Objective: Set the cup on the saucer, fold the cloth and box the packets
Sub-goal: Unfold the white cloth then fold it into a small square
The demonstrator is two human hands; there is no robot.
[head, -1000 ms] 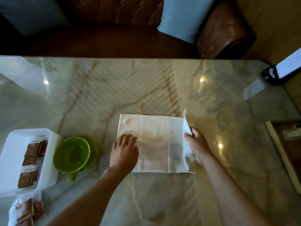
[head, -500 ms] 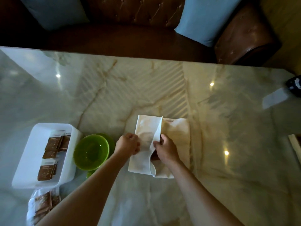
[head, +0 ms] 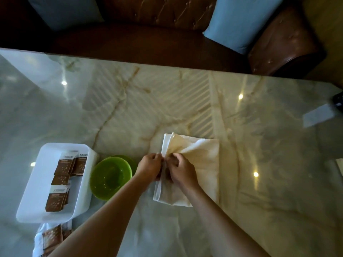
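A cream cloth point(head: 200, 160) lies folded over on the marble table. At its left edge my left hand point(head: 151, 166) and my right hand point(head: 181, 170) meet, and both pinch the cloth's layers with curled fingers. Just left of my hands a green cup point(head: 110, 178) sits on a green saucer point(head: 130, 161), whose rim shows behind it. Further left is a white box point(head: 37, 184) holding several brown packets point(head: 64, 166). More brown packets point(head: 50, 238) lie on the table below the box, partly behind my left forearm.
The marble table point(head: 259, 182) ends at a brown leather sofa point(head: 167, 34) with blue cushions. A dark object point(head: 338, 99) sits at the right edge. Something pale point(head: 340, 166) shows at the far right.
My right hand carried the cloth's right edge over to the left, folding it. My left hand went from flat on the cloth to pinching its left edge. The camera view shifted.
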